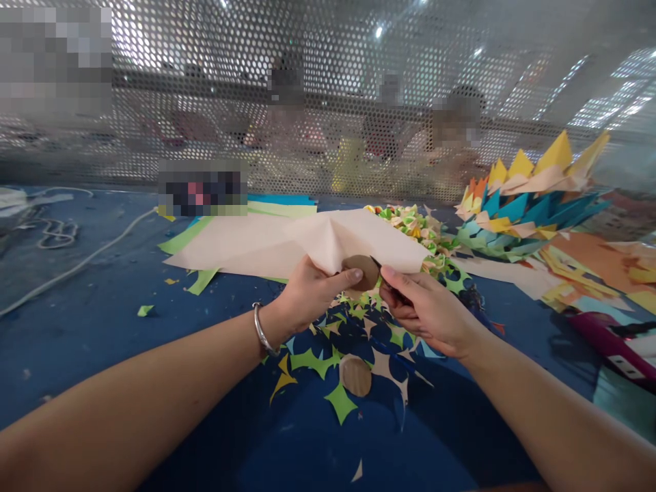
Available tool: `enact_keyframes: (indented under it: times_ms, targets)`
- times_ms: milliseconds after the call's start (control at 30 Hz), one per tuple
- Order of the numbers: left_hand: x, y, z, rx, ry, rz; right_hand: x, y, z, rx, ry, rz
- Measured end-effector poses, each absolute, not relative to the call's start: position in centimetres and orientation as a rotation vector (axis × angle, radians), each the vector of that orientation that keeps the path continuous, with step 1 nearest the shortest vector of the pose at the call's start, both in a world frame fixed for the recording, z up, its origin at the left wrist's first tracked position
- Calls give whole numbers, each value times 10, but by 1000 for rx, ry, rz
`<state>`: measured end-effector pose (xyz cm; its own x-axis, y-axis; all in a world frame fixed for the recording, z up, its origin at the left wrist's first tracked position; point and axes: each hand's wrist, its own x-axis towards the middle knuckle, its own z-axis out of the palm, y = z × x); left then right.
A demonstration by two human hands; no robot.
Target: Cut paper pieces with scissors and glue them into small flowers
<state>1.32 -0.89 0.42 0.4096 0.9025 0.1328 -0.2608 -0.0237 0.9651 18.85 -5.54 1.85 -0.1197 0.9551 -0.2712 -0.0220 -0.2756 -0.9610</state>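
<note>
My left hand [310, 294] pinches a large cream sheet of paper [246, 242] together with a round brown cardboard disc [365, 273], thumb on top. The sheet buckles into a peak just beyond my fingers. Closed around a pair of scissors [376, 262], my right hand [428, 307] is at the disc's right edge. Only a dark pointed blade shows; the handles are hidden in my fingers. Below both hands lie star-shaped paper offcuts [313, 361] in green, cream and yellow. Among them rests a second round brown disc [355, 376].
Small cut paper pieces [415, 229] are heaped behind my right hand. Folded spiky paper stacks [523, 205] stand at the right, near a purple object [612, 345]. A white cable [87, 256] crosses the blue table [102, 321] at left. Behind rises a perforated metal screen [328, 130], with people beyond.
</note>
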Motion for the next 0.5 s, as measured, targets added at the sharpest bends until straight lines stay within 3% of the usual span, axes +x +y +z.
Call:
enact_keyframes:
  times_ms: [500]
  targets:
    - [12, -9, 5, 1303, 629, 1068, 193, -56, 21, -1334, -1213, 1515]
